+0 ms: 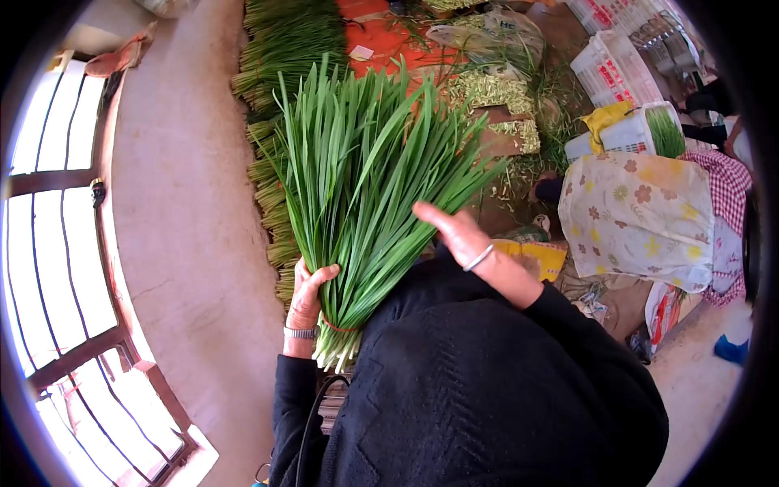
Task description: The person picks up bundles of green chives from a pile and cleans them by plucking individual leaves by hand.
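A large bunch of garlic chives (pixel 357 178) stands tilted in front of my body, its long green leaves fanned out at the top. My left hand (pixel 305 299) is closed around its lower part, with the thumb across the stems. Below that grip, a thin reddish band (pixel 337 327) circles the pale stem ends. At the bunch's right side, my right hand (pixel 456 234) is open with fingers stretched toward the leaves. It is slightly blurred, and I cannot tell whether it touches them.
Stacked chive bundles (pixel 284 49) line the wall on the left. Plastic bags (pixel 495 36) and pale cut trimmings (pixel 491 91) lie ahead. To the right, another person's flowered apron (pixel 641 211) shows near white crates (pixel 615 73). A barred window (pixel 61 252) is at far left.
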`<state>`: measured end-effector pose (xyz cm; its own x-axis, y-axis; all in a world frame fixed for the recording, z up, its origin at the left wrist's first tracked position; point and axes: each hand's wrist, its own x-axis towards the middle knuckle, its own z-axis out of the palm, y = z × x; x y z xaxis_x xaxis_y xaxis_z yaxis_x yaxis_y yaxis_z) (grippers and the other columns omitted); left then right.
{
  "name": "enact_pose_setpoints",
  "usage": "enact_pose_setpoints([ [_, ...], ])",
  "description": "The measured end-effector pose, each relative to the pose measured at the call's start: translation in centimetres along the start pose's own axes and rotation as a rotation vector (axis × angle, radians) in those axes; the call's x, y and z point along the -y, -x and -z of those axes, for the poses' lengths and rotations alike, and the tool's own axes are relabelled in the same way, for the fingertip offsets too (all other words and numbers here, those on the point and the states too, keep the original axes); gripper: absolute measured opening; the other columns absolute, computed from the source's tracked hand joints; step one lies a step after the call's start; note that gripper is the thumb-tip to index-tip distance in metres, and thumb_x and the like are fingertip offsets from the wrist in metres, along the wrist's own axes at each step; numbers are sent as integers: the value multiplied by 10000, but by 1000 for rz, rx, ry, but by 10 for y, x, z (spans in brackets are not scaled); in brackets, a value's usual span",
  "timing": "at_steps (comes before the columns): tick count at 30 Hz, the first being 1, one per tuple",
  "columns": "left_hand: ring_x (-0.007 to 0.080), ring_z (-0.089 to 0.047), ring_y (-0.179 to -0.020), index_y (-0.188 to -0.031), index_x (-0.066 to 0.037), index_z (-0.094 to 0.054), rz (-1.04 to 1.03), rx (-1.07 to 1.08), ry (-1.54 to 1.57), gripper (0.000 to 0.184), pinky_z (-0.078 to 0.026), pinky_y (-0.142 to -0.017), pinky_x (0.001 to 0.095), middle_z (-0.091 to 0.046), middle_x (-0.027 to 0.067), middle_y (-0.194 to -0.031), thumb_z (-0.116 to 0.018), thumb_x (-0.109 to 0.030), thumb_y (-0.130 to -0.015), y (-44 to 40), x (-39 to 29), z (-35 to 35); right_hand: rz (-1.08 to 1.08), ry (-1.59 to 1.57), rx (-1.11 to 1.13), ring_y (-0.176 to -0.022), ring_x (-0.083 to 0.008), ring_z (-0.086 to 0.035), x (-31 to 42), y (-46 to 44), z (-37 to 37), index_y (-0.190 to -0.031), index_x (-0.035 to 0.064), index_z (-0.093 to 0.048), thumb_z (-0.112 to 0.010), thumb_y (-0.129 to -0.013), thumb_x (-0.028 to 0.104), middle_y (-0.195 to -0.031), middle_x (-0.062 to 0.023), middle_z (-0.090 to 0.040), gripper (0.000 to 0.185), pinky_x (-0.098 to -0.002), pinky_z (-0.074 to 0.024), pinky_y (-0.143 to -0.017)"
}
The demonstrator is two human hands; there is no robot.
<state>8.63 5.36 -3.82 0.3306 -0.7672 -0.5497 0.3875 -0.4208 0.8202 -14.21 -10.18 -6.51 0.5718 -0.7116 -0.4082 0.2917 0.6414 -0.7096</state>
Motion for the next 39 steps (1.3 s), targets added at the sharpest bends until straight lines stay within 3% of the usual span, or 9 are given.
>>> enact_pose_setpoints([
  [2,159,-623,-841,-1050,25,-623,-21,-25,-51,379,-500,-824,293,-665,76,-958,-674,-116,-703,7,-3,-2,-35,102,-211,-1222,-197,-482,39,-6,16,-1341,2,-454,-751,-791,364,-1324,-98,-533,723,-363,-371,-1041],
  [4,153,-620,-831,-1024,26,-634,-25,-37,-59,364,-499,-813,289,-667,74,-935,-677,-123,-695,12,-2,-3,348,174,-433,-1095,-220,-546,52,-37,50,-1286,39,-517,-757,-755,446,-1165,-96,-593,711,-362,-404,-994],
  [8,159,-619,-836,-1031,26,-627,-23,14,-80,366,-497,-819,293,-664,72,-945,-671,-116,-696,16,2,0,1027,447,-339,-1015,-186,-604,116,-31,15,-1178,25,-560,-601,-925,197,-1086,-116,-635,309,-287,-486,-864],
  [11,167,-616,-856,-1056,23,-616,-62,0,-84,390,-493,-832,299,-658,79,-970,-659,-113,-693,17,0,-6,1135,785,-63,-853,-166,-656,120,-28,-20,-1039,40,-624,-585,-908,126,-904,-68,-678,162,-289,-519,-747],
  [17,169,-616,-840,-1030,24,-624,-64,-7,-105,388,-492,-823,304,-661,76,-953,-665,-119,-671,19,10,2,832,915,2,-754,-259,-645,89,-59,-21,-962,4,-544,-580,-885,29,-839,-125,-639,89,-355,-502,-667],
  [21,171,-620,-841,-1028,25,-630,-78,-31,-102,391,-493,-829,306,-666,74,-953,-675,-108,-663,25,14,4,861,908,-67,-733,-257,-646,84,-56,-10,-955,6,-542,-575,-881,18,-834,-119,-641,82,-350,-505,-650],
  [23,178,-620,-864,-1047,27,-628,-68,-42,-76,414,-490,-841,312,-667,82,-979,-680,-95,-655,25,17,7,822,918,-79,-779,-171,-648,83,-55,-7,-1010,12,-546,-574,-902,37,-894,-94,-648,114,-296,-500,-677],
  [29,216,-628,-934,-1185,33,-544,-77,-45,-125,582,-505,-875,339,-638,102,-1057,-674,-143,-645,25,19,11,847,893,-53,-737,-247,-667,83,-49,-8,-952,22,-555,-610,-856,33,-854,-106,-657,111,-339,-521,-648],
  [39,185,-612,-885,-1077,30,-606,-92,-65,-68,446,-488,-858,315,-653,91,-1005,-666,-84,-650,27,8,-6,654,1045,37,-768,-235,-672,88,-47,-7,-1005,78,-589,-662,-801,93,-839,-42,-683,217,-358,-514,-682],
])
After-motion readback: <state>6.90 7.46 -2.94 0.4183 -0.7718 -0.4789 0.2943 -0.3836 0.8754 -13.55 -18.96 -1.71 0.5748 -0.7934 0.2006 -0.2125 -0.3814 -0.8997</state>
